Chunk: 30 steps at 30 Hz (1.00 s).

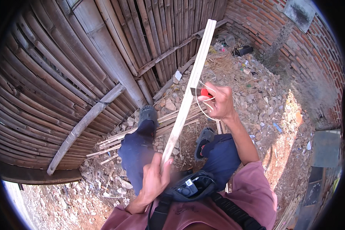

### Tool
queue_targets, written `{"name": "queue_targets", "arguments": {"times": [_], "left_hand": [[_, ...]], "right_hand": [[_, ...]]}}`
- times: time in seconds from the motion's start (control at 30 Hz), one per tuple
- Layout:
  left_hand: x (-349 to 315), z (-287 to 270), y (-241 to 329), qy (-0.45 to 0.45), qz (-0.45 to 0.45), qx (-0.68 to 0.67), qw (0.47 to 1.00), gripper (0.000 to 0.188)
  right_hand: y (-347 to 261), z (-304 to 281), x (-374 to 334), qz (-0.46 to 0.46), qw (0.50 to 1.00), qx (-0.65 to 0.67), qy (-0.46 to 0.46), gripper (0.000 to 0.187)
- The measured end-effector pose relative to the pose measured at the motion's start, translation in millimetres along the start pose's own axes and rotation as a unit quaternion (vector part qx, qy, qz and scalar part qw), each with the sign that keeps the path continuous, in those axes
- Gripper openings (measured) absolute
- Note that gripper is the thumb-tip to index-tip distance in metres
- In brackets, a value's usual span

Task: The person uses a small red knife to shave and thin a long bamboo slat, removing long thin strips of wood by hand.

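Note:
A long pale wooden strip [188, 92], perhaps split bamboo, slants up and away from me toward the far wall. My left hand [154, 178] is closed round its near end. In my right hand [220, 101] is a knife [205, 93] with a red handle, gripped in the fist. Its dark blade meets the right edge of the strip about midway along. A thin curled shaving [207, 112] loops from the blade past my right fingers.
A bamboo slat wall [46, 88] rises on the left, a brick wall [310, 50] at the far right. Several more pale strips [165, 122] lie on rubble-strewn ground [253, 99] beyond and between my feet. A dark pouch [191, 188] hangs at my waist.

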<state>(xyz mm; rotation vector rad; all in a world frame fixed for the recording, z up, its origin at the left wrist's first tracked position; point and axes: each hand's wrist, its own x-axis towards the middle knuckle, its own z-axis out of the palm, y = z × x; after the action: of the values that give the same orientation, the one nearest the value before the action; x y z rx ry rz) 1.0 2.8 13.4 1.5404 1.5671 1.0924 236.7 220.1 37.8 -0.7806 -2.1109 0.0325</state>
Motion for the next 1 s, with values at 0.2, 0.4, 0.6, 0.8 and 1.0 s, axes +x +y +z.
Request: {"name": "queue_targets", "arguments": {"times": [0.2, 0.4, 0.6, 0.8, 1.0], "left_hand": [[-9, -4, -6, -0.007, -0.009, 0.022, 1.0, 0.018], [-21, -12, -9, -0.029, -0.04, 0.042, 0.998, 0.02], [-26, -17, -15, -0.011, -0.046, 0.054, 0.997, 0.021], [-35, -21, -26, -0.007, -0.056, 0.055, 0.997, 0.021], [-31, -22, -27, 0.002, -0.075, 0.068, 0.995, 0.021]], "right_hand": [[14, 1, 1, 0.005, 1.0, 0.03, 0.002, 0.036], [34, -1, 12, 0.017, 1.0, -0.018, -0.003, 0.04], [46, 11, 24, -0.035, 0.999, -0.024, -0.012, 0.035], [104, 18, 53, 0.039, 0.999, -0.02, -0.015, 0.042], [107, 35, 72, 0.052, 0.998, -0.024, -0.028, 0.041]]}}
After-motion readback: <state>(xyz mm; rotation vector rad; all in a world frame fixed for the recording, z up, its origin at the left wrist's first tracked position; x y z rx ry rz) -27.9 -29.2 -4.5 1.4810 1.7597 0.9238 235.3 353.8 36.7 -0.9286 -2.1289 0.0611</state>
